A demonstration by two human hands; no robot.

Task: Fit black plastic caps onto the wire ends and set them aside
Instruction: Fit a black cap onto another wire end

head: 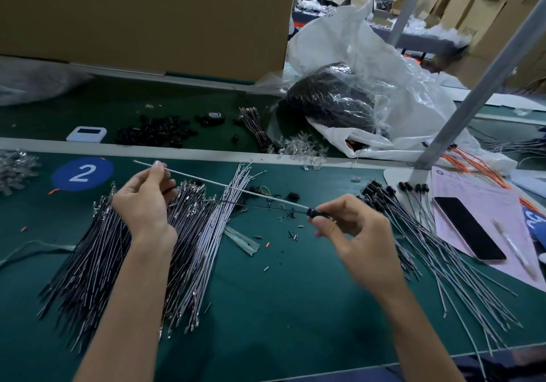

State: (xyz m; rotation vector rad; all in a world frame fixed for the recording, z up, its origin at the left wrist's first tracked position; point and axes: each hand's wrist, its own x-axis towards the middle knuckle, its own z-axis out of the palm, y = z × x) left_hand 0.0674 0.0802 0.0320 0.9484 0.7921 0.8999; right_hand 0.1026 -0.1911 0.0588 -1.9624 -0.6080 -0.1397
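Hands: a single wire is being pinched near its far end by the left hand, and a black cap at the wire's other end is being pinched by the right hand. The wire is being held stretched between them above the green tabletop. Uncapped wires are lying heaped beneath the left hand. Capped wires are lying fanned at the right.
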